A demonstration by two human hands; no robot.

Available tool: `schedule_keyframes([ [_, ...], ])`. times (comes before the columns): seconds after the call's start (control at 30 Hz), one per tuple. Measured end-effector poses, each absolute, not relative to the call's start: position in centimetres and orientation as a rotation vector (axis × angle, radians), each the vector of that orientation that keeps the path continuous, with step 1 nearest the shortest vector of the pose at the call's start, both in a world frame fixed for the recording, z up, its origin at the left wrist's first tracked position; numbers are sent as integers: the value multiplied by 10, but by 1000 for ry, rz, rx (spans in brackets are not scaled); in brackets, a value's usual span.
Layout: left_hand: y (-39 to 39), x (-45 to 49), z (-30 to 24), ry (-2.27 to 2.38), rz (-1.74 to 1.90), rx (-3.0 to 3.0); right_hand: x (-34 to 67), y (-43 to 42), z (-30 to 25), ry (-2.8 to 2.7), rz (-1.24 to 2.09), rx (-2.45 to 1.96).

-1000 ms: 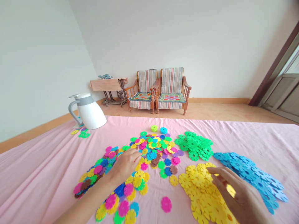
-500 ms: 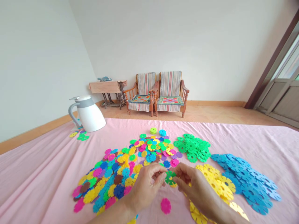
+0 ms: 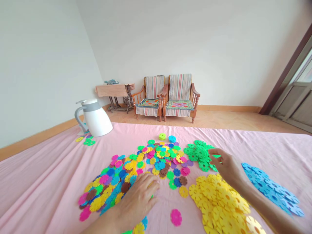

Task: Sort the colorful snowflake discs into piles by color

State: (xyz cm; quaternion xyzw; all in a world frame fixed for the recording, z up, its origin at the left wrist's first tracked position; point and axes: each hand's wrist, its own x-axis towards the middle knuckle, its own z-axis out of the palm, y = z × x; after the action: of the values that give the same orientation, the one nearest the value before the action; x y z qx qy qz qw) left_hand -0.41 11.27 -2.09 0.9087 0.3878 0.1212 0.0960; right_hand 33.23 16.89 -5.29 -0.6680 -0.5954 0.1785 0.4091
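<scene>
Left hand [image 3: 137,203] held cupped low over a mixed heap of multicoloured plastic flower-shaped discs [image 3: 107,190], centre-left, any held disc hidden | right hand [image 3: 226,165] narrowed at a green disc pile [image 3: 198,154], hold unclear | yellow disc pile [image 3: 216,203], blue disc pile [image 3: 270,191] sorted lower right | mixed heap unsorted

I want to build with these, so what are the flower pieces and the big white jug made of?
The flower-shaped discs look like molded plastic: even bright colour, smooth, slightly glossy faces. The white jug looks glossy too, probably plastic, though enamelled metal could look the same.
</scene>
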Motion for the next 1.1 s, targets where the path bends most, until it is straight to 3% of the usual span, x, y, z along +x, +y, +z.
schedule_keyframes([
  [0.43, 160, -58, -16, 1687, 351, 2626, 362, 91, -69, -1592, 303, -1725],
  [0.63, 192, -65, -5, 1668, 421, 2512, 377, 93, -81, -1575, 291, -1751],
  [1.1, 162, -81, 4, 1498, 97, 2555, 377, 93, -83, -1590, 265, -1768],
])
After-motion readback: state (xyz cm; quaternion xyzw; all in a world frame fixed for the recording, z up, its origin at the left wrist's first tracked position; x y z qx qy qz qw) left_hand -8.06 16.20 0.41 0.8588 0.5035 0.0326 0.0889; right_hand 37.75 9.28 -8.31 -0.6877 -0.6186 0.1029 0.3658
